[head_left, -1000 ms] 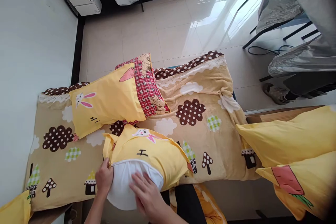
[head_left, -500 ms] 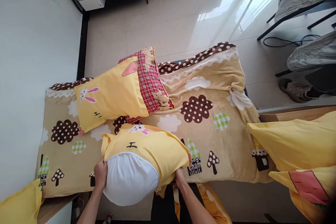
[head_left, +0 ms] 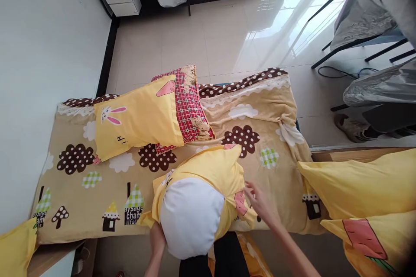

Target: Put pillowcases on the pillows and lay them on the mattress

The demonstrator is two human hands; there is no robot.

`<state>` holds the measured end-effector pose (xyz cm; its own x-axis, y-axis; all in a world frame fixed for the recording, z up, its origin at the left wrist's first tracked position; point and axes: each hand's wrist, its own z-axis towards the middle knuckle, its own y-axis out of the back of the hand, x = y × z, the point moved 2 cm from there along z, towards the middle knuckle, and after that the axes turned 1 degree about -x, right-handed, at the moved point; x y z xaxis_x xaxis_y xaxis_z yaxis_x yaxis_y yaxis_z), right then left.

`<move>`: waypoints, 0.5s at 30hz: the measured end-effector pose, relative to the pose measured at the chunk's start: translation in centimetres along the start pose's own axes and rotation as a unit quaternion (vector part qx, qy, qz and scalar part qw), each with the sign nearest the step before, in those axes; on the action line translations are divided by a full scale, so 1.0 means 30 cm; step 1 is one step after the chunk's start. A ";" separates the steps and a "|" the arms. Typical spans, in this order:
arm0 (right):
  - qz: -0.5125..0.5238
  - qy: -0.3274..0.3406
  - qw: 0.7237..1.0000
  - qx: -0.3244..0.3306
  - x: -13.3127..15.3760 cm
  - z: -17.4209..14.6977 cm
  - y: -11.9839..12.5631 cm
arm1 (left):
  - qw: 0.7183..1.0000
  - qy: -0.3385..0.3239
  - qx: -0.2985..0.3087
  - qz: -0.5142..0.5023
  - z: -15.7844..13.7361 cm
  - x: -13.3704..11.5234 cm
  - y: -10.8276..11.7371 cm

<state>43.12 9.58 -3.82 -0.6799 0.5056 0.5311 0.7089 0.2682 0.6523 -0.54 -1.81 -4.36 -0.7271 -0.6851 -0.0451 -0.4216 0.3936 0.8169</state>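
A white pillow (head_left: 192, 216) bulges out of a yellow pillowcase (head_left: 208, 166) with bunny and carrot prints, at the near edge of the blanket-covered bed. My left hand (head_left: 157, 239) grips the pillowcase at its lower left side, against the white pillow; some fingers are hidden. At the right side of the case, beside a printed carrot, is my right hand (head_left: 256, 199), fingers apart and curved, at the fabric's edge. Farther back lies another yellow bunny pillowcase (head_left: 143, 117), with a red plaid pillow (head_left: 186, 106) sticking out of its right end.
A tan patterned blanket (head_left: 276, 190) covers the bed. Yellow pillows (head_left: 364, 181) rest at the right, and one yellow pillow (head_left: 16, 246) at the lower left. A wall (head_left: 48, 30) bounds the left side. Covered chairs (head_left: 360, 13) and a person's shoe (head_left: 349, 127) are at the right.
The white pillow and its case have shifted right and turned. My right hand has moved from the case's lower edge up to its right side, its fingers now apart.
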 end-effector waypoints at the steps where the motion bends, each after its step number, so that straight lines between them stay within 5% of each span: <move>1: -0.005 0.014 1.000 0.021 0.006 -0.028 -0.071 | 1.000 0.001 0.016 -0.003 -0.010 0.003 -0.025; 4: -0.086 0.035 0.996 0.014 0.050 -0.130 -0.258 | 0.999 0.014 0.037 0.008 -0.013 0.047 -0.016; 8: -0.229 0.007 0.973 -0.021 0.146 -0.225 -0.395 | 0.999 0.007 0.033 0.036 0.017 0.085 0.070; 12: -0.299 -0.002 0.954 -0.024 0.206 -0.201 -0.437 | 0.997 -0.032 0.044 0.057 0.049 0.017 0.079; 15: -0.319 -0.038 0.947 -0.026 0.226 -0.126 -0.394 | 0.997 -0.043 0.050 0.045 0.063 -0.063 0.077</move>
<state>29.43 6.73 -5.87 -0.9500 0.3118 -0.0185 0.1473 0.4996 0.8537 -1.15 1.55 -3.48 -0.8059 -0.5915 -0.0275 -0.4024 0.5130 0.7583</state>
